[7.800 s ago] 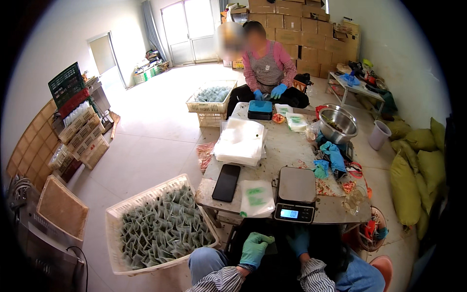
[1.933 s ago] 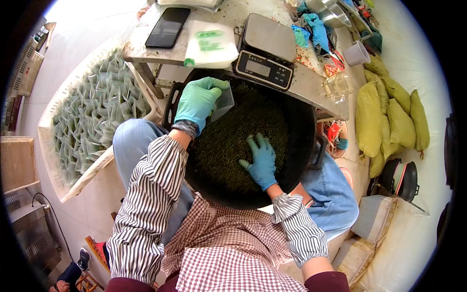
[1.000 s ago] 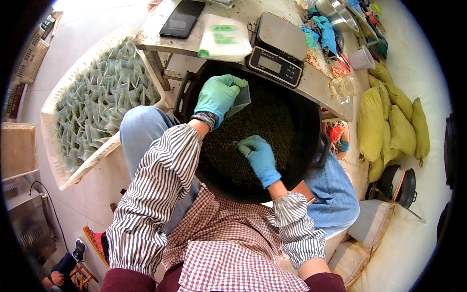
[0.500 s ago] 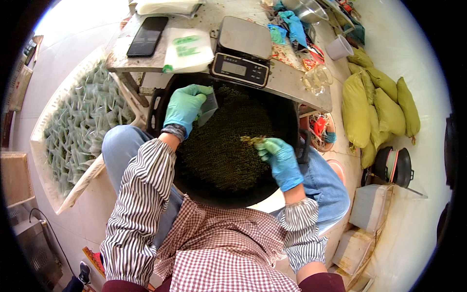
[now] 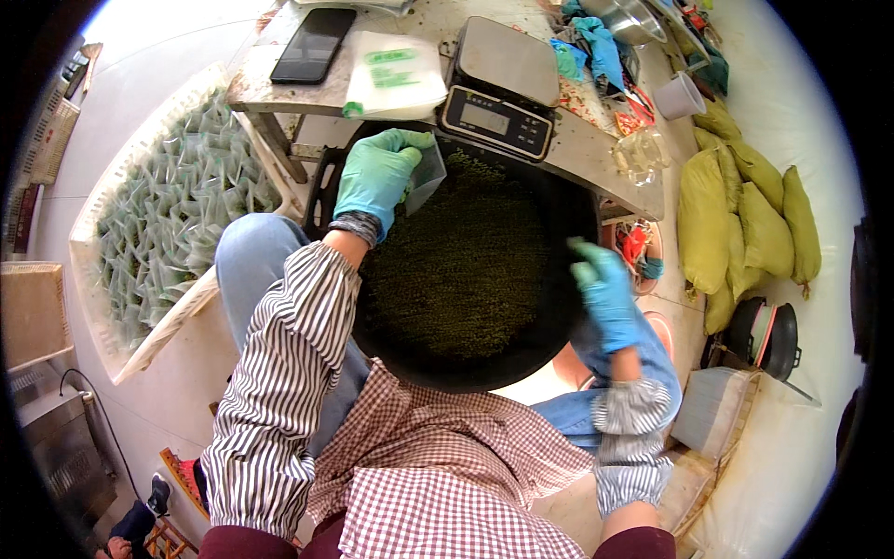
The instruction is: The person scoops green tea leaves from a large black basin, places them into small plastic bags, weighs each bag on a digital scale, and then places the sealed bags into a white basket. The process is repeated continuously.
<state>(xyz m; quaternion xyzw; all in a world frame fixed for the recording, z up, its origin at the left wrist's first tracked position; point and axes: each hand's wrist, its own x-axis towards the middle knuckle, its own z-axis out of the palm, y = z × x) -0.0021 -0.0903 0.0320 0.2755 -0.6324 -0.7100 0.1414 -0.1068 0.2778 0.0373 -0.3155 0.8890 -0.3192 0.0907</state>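
Observation:
My left hand [image 5: 377, 177], in a green-blue glove, is closed on a small clear plastic bag [image 5: 427, 177] above the left side of a wide black tub [image 5: 475, 374]. Dark green, dried plant bits [image 5: 456, 270] cover the tub's bottom. My right hand [image 5: 607, 293], in a similar glove, is over the tub's right rim, its fingers smeared by motion; whether anything is between them does not show. Beyond the tub, a digital scale [image 5: 507, 65] stands on a metal table [image 5: 270, 98], beside a stack of flat bags with green print [image 5: 396, 74].
At left, a white plastic crate [image 5: 168, 345] is full of filled clear pouches [image 5: 177, 224]. A black phone [image 5: 314, 45] lies on the table; a white cup [image 5: 680, 96] is at its right. Stuffed yellow-green sacks [image 5: 708, 219] lean by the right wall. A person's shoe [image 5: 160, 494] shows lower left.
My right hand has moved right from over the plant bits to the tub's rim; the pinch of dried plant seen in it before no longer shows. My left hand still holds the bag.

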